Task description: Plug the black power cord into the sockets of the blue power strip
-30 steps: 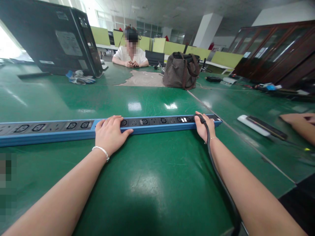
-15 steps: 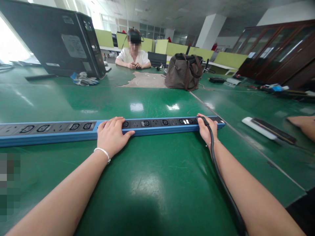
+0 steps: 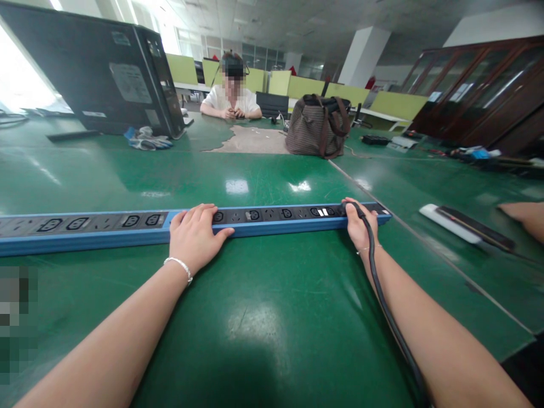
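Note:
A long blue power strip [image 3: 263, 228] with black sockets lies across the green table, its left end running out of view. My left hand [image 3: 195, 235] grips the strip near its middle, fingers over the top and far edge, thumb along the near side. At the strip's right end, my right hand [image 3: 359, 224] is closed on a black plug [image 3: 349, 208]. The plug sits at the top face of the strip; how deep it is in a socket cannot be seen. From it a black cord [image 3: 382, 300] runs down over my right forearm.
A black computer case [image 3: 114, 73] stands at the back left, with gloves [image 3: 148, 139] beside it. A brown bag [image 3: 314, 127] stands at the back. Across the table sits a person [image 3: 230, 102]. To the right lie a white-and-black bar [image 3: 465, 226] and another person's arm [image 3: 525, 218].
The view has shifted very slightly. Both hands keep their places on the strip and the plug, with no other clear movement.

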`<state>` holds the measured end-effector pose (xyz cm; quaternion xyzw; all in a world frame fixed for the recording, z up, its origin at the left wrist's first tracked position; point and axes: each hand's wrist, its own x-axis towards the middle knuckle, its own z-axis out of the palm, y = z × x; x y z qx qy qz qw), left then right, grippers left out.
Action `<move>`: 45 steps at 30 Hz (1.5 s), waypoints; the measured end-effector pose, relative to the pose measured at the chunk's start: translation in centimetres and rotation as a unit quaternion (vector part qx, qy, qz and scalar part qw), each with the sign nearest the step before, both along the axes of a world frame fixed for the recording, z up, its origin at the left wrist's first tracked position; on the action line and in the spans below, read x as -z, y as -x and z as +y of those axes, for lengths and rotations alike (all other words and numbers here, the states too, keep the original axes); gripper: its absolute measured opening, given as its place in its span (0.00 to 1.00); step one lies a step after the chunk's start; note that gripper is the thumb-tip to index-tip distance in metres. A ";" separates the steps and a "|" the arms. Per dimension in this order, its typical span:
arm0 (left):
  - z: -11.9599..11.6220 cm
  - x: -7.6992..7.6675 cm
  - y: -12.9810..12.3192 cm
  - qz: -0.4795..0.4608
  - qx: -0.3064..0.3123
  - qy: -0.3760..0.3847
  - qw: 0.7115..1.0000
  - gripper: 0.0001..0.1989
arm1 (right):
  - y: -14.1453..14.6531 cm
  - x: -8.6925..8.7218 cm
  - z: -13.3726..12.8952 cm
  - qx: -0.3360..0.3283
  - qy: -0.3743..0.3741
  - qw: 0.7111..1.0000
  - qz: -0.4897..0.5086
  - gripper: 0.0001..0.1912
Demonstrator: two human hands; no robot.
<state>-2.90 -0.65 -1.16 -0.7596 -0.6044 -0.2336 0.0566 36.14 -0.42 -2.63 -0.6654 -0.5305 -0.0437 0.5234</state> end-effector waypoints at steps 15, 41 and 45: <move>0.3 0.3 0.1 0.004 0.004 -0.004 1.000 0.26 | -3.5 -0.7 0.1 0.014 -0.098 0.951 0.292 0.27; 0.4 0.3 0.2 -0.005 0.012 -0.003 1.000 0.27 | -5.1 -5.6 -5.6 -0.145 0.110 0.967 0.179 0.28; 0.4 0.3 0.2 -0.010 0.015 -0.007 1.000 0.27 | -4.3 -7.8 -6.2 -0.191 0.139 0.889 0.392 0.23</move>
